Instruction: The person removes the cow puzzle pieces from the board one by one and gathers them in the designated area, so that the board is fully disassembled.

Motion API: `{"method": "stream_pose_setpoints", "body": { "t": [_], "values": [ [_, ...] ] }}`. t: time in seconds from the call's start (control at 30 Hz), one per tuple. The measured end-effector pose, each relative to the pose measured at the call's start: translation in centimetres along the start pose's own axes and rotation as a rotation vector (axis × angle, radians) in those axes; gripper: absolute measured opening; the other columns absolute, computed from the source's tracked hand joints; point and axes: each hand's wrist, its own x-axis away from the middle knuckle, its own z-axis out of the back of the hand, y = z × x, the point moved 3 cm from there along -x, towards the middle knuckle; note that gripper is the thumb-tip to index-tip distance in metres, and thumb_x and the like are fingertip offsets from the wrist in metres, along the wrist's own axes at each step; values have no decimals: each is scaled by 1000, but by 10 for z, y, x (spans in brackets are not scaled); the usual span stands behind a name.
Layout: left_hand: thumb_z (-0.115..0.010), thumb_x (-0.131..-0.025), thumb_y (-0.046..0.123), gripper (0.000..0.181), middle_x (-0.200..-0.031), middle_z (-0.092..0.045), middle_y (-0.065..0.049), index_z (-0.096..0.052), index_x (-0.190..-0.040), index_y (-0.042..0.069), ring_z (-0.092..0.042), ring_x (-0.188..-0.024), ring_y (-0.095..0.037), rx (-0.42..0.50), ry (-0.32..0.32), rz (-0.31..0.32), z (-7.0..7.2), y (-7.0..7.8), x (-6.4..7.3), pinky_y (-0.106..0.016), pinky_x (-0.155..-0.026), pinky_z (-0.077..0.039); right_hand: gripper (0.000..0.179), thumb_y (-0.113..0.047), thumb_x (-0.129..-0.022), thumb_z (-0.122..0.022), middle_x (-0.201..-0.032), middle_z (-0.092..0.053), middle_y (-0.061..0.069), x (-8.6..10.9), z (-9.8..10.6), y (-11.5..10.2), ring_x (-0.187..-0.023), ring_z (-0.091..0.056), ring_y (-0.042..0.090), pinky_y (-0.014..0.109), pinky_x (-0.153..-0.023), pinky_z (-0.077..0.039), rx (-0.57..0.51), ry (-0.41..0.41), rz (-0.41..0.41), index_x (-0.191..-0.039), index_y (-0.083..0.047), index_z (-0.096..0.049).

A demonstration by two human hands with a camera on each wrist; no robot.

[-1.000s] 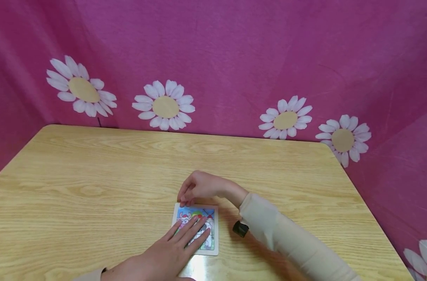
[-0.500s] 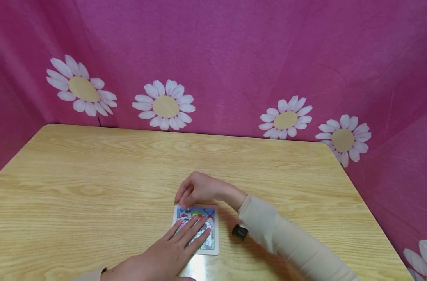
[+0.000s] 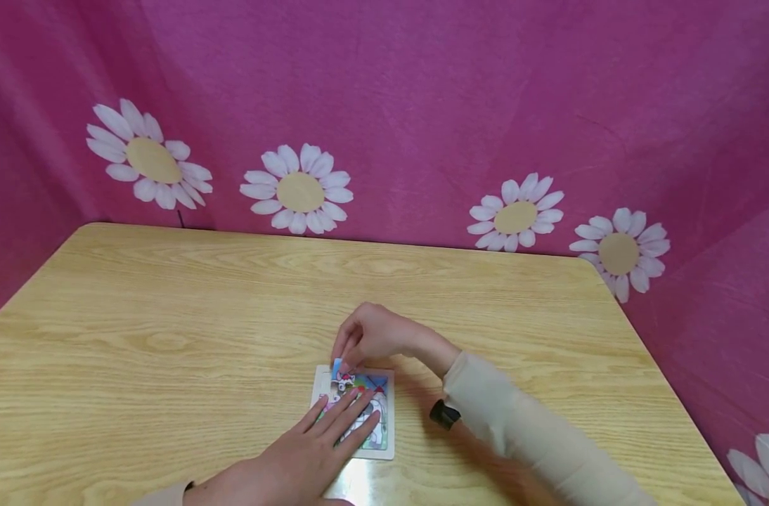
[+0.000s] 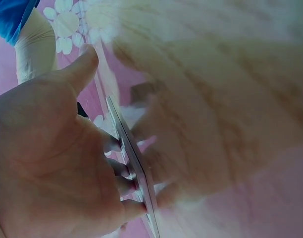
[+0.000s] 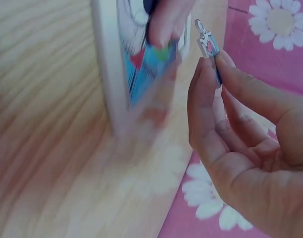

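A small square jigsaw puzzle point(image 3: 391, 422) with a pale frame and a colourful cartoon picture lies on the wooden table. My left hand point(image 3: 299, 453) rests flat across it with fingers spread. In the left wrist view the fingertips touch the face of the puzzle board point(image 4: 126, 141), seen edge-on. At the far left corner, my right hand point(image 3: 375, 336) pinches a puzzle piece point(image 5: 209, 43) between thumb and fingers. That piece, blue and white with a red spot, is lifted and tilted over the picture. Part of the frame's corner shows bare beside it.
The light wood table point(image 3: 169, 302) stretches out around the puzzle to its far edge. Behind it hangs a pink curtain point(image 3: 410, 119) with white daisies. A small black object point(image 3: 444, 414) shows under the right sleeve cuff point(image 3: 479, 393).
My right hand has lifted the corner piece out of the puzzle and moved slightly right with it. The left hand has stayed in place on the picture.
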Motion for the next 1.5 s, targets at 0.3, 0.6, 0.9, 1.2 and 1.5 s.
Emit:
{"method": "stream_pose_setpoints", "body": {
  "t": [0.3, 0.6, 0.9, 1.2, 1.5],
  "values": [
    [-39, -89, 74, 94, -156, -29, -19, -35, -150, 3, -31, -142, -32, -69, 68, -13, 1, 3, -1, -48, -105, -38, 8, 9, -82, -71, -75, -72, 8, 28, 27, 30, -65, -63, 8, 28, -65, -56, -64, 42, -71, -88, 4, -74],
    [-38, -89, 74, 93, -157, -27, -18, -34, -151, 4, -29, -143, -31, -49, 52, 7, 1, 3, -1, -49, -104, -39, 7, 11, -81, -70, -72, -69, 8, 51, 49, 58, -63, -63, 12, 35, -66, -57, -31, 131, -166, -85, 6, -72],
    [-39, -91, 72, 90, -155, -31, -18, -37, -149, 3, -33, -141, -31, -75, 112, -15, 5, 5, 0, -47, -105, -38, 7, 7, -77, -76, -72, -70, 4, 64, 62, 74, -63, -58, 8, 26, -63, -50, 133, 204, -160, -82, 2, -74],
    [-38, -92, 70, 90, -156, -28, -19, -35, -150, 1, -32, -141, -33, -48, 119, -19, 5, 5, 1, -49, -105, -37, 9, 8, -76, -77, -71, -68, 3, 68, 66, 80, -65, -58, 8, 24, -63, -49, 161, 237, -110, -81, 2, -74],
    [-36, -92, 71, 91, -155, -30, -19, -33, -150, 1, -30, -142, -31, -78, 144, -26, 1, 6, 1, -49, -105, -37, 9, 8, -77, -78, -73, -69, 5, 71, 65, 81, -67, -59, 10, 25, -64, -50, 140, 242, -98, -83, 3, -73]
  ]
}}
